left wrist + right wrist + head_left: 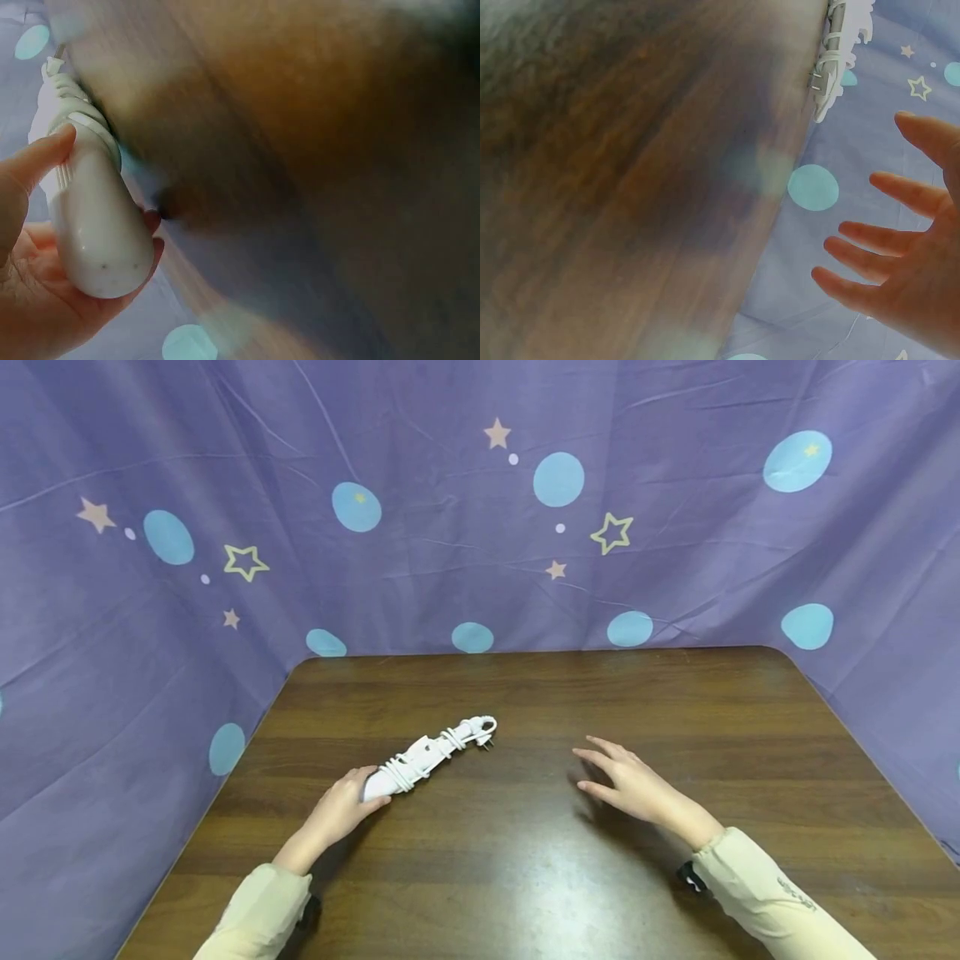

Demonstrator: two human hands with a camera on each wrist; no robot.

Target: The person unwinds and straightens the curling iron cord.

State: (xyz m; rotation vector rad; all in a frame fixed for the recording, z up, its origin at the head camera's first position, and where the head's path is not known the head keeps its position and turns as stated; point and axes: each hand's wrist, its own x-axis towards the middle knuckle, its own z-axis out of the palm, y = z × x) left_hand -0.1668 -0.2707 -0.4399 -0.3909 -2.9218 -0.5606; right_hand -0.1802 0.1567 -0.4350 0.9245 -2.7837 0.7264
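Observation:
A white power strip (422, 758), with its own cord wound round it, slants across the left half of the table. Its plug (484, 740) points to the far right, pins showing. The near rounded end is gripped by my left hand (342, 806); in the left wrist view the thumb (46, 156) lies along one side and fingertips show at the other. My right hand (633, 783) hovers over the right half of the table, fingers spread and holding nothing. In the right wrist view the power strip (835, 52) appears at the top, apart from the right hand (907, 247).
The brown wooden table (525, 693) has rounded far corners. A purple curtain (450, 568) with stars and blue dots hangs behind it and along both sides. Light glares off the table's near middle.

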